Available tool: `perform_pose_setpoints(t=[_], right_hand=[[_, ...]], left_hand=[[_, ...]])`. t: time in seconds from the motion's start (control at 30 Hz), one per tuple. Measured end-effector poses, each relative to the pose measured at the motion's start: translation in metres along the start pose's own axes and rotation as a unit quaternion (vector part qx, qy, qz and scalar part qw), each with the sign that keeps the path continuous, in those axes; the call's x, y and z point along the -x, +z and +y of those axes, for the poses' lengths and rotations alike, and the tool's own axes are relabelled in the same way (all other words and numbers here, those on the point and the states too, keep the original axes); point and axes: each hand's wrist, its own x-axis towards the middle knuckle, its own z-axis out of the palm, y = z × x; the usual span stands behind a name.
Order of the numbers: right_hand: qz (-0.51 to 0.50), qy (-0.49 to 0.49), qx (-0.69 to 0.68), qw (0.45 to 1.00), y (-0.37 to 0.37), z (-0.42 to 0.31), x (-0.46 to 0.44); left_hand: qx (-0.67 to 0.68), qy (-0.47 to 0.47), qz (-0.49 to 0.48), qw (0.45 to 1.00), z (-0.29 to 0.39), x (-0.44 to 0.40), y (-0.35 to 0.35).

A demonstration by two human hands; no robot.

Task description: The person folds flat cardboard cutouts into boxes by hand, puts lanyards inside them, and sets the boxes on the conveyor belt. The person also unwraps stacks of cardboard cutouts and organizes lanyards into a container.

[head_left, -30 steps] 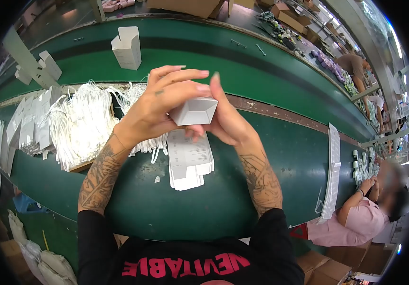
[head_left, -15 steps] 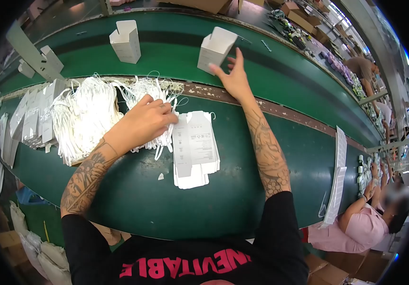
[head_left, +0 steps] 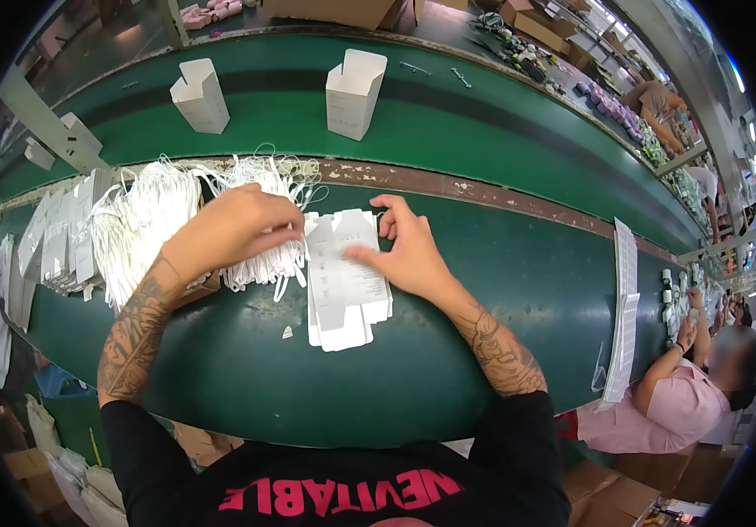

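Observation:
A stack of flat white box blanks (head_left: 332, 285), printed with small grey text, lies on the green table. At its right side is my right hand (head_left: 413, 255), open, with the thumb over the top blank and the fingers apart near its far right corner. My left hand (head_left: 251, 224) hovers at the stack's upper left, over a bundle of white cords (head_left: 259, 272). Its fingers are bent together; whatever is between them cannot be made out. Further left sits a larger pile of white cords (head_left: 123, 237), partly behind my left forearm.
On the green conveyor belt (head_left: 483, 140) stand two open white boxes (head_left: 356, 101) (head_left: 202, 101). More flat blanks (head_left: 66, 228) lean at the far left. A long stack of white sheets (head_left: 626, 316) lies at right, near a person in pink (head_left: 676, 404).
My right hand has left the open box on the belt and come down to the blanks. My left hand has shifted slightly left. Both standing boxes appear further left in view.

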Motion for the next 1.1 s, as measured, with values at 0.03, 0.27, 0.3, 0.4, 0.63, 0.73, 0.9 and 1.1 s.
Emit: perform_pose_setpoints(t=[0.03, 0.27, 0.3, 0.4, 0.63, 0.73, 0.9, 1.1], right_hand=[[-0.015, -0.018, 0.028, 0.999, 0.0, -0.003, 0.001], [-0.053, -0.008, 0.03, 0.998, -0.003, -0.001, 0.001], [-0.044, -0.015, 0.029, 0.998, -0.001, 0.0, 0.003], [-0.023, -0.038, 0.035, 0.998, 0.001, 0.003, 0.005], [-0.009, -0.046, 0.077, 0.996, 0.002, -0.002, 0.006], [-0.007, -0.015, 0.036, 0.999, 0.003, 0.002, 0.003], [-0.06, 0.12, -0.287, 0.949, -0.011, 0.013, -0.006], [-0.045, 0.08, -0.433, 0.897, -0.052, -0.034, -0.005]], left_hand=[[0.053, -0.041, 0.017, 0.998, 0.002, -0.002, -0.01], [0.286, -0.066, 0.231, 0.927, -0.054, -0.094, -0.049], [0.292, -0.069, 0.233, 0.925, -0.065, -0.108, -0.054], [0.278, -0.08, 0.241, 0.926, -0.087, -0.142, -0.061], [0.184, -0.134, 0.222, 0.948, -0.104, -0.146, -0.051], [0.151, -0.183, 0.228, 0.944, -0.083, -0.119, -0.048], [0.212, -0.143, 0.28, 0.925, -0.025, -0.068, -0.04], [0.452, -0.003, 0.317, 0.834, 0.022, -0.022, 0.0]])
